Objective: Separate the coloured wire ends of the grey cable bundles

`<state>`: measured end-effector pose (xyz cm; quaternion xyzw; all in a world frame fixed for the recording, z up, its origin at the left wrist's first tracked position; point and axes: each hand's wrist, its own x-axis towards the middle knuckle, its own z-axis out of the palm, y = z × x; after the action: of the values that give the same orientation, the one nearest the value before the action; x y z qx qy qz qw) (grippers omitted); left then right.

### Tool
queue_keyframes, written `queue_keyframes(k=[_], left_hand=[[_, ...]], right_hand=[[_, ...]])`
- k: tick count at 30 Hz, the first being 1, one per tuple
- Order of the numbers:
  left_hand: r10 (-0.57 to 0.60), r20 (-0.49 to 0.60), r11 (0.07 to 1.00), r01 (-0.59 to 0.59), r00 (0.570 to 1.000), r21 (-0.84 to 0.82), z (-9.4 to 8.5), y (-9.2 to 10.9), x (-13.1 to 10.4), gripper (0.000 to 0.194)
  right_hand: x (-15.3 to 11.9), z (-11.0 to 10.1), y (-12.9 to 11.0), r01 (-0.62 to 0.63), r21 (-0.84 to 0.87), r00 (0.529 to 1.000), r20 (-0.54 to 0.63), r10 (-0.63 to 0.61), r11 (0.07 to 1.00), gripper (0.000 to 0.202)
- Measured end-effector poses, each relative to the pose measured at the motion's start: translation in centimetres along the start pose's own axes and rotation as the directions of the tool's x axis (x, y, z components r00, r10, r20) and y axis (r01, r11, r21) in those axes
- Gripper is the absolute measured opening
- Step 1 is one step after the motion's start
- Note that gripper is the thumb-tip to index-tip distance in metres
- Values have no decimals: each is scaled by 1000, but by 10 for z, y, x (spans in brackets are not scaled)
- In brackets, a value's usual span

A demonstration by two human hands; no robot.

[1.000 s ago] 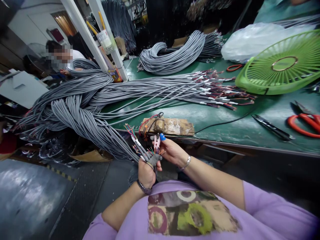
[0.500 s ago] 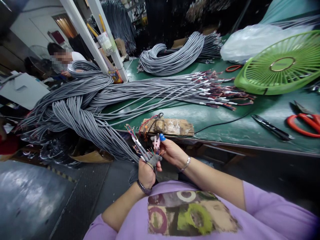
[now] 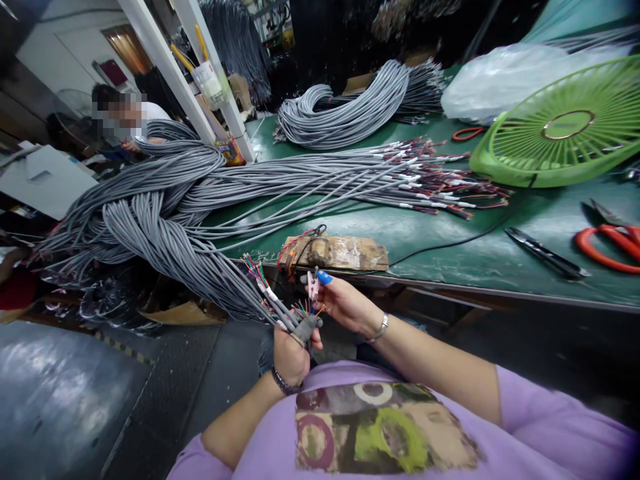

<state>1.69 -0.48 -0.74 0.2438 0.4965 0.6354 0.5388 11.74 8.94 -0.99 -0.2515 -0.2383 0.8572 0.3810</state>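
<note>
My left hand point(image 3: 291, 357) is wrapped round the ends of several grey cables point(image 3: 274, 303), with a grey covering on a finger or thumb. Stripped coloured wires point(image 3: 255, 268) fan out above it. Just to the right, my right hand point(image 3: 345, 303), with blue tape on a fingertip, is closed on a small pink clip-like tool point(image 3: 313, 285) beside the bare wire ends. A wooden block point(image 3: 350, 253) with red and black leads lies at the bench edge, just beyond my hands.
Long grey cable bundles point(image 3: 300, 177) lie across the green bench point(image 3: 440, 250). To the right are a green fan point(image 3: 565, 127), black-handled pliers point(image 3: 543, 253) and red-handled scissors point(image 3: 610, 243). Another person point(image 3: 120, 117) is at the far left behind a white post point(image 3: 170, 73).
The held cable ends and coloured wires have shifted slightly left and down with my left hand. My right wrist has moved a little to the right, still with the pink tool.
</note>
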Motion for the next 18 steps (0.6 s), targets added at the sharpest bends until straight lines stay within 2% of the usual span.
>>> queue_keyframes(k=[3, 8, 13, 18], left_hand=[[-4, -32, 1000, 4, 999, -11, 4, 3, 1, 32], [-3, -26, 999, 2, 1000, -36, 8, 4, 6, 32], [0, -56, 999, -2, 998, -35, 10, 1, 9, 32], [-15, -73, 1000, 14, 997, -17, 10, 0, 8, 32]], right_hand=[[1, -2, 1, 44, -36, 999, 8, -44, 998, 26], [6, -5, 3, 8, -17, 1000, -10, -8, 1000, 34], [10, -1, 2, -67, 73, 998, 1, 67, 995, 35], [14, 2, 4, -37, 124, 997, -61, 45, 992, 32]])
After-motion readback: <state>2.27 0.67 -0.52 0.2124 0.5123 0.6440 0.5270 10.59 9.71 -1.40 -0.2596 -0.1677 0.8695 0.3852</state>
